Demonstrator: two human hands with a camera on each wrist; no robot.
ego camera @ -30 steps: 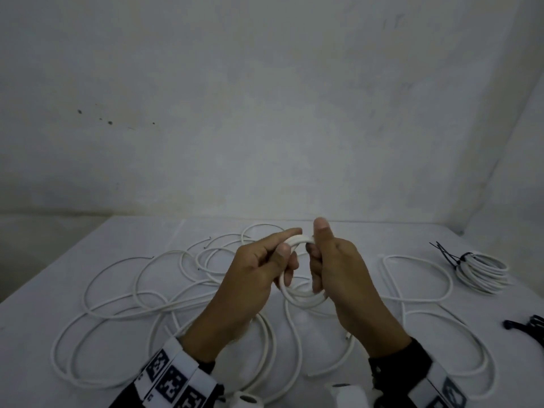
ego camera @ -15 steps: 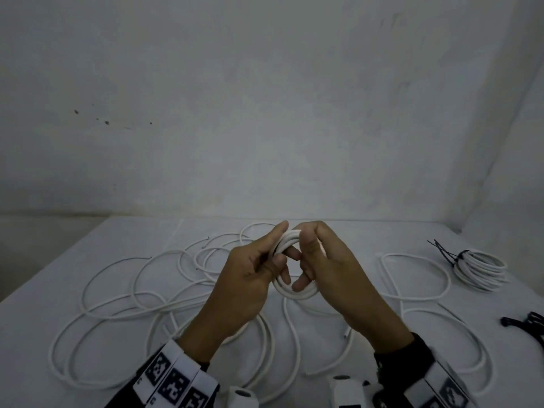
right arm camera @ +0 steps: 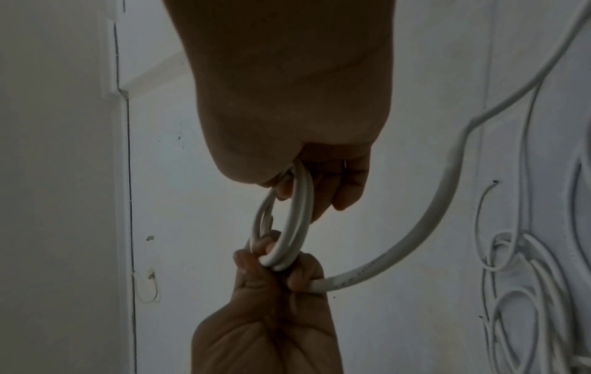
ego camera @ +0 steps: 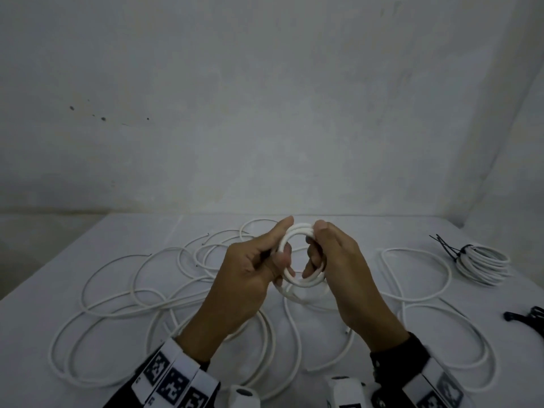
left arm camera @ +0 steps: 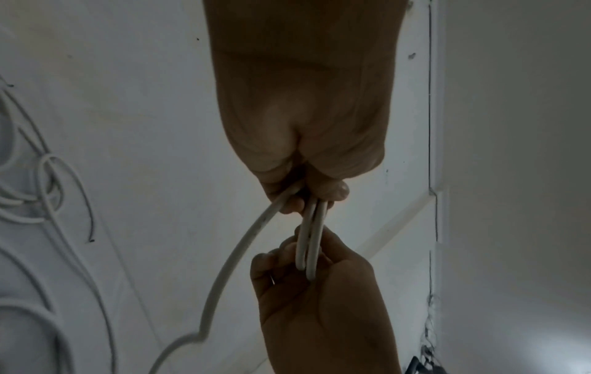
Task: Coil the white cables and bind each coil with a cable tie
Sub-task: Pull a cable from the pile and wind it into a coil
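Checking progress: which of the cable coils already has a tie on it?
The coil lying at the table's far right: black ties bind it. The small coil held by both hands has none.

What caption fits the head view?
Both hands, left hand and right hand, hold a small white cable coil above loose cables.

Right hand (right arm camera: pixel 288 106) gripping small white coil (right arm camera: pixel 295 220), left hand (right arm camera: pixel 272 316) pinching opposite side (loose cable (right arm camera: pixel 425 222) trailing right)

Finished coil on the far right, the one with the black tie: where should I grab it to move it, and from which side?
Grip the bound coil on its bare white arc opposite the black cable tie, coming from above at its right side. It lies flat on the table, and the tie's tails stick out to the left, probably snagging fingers.
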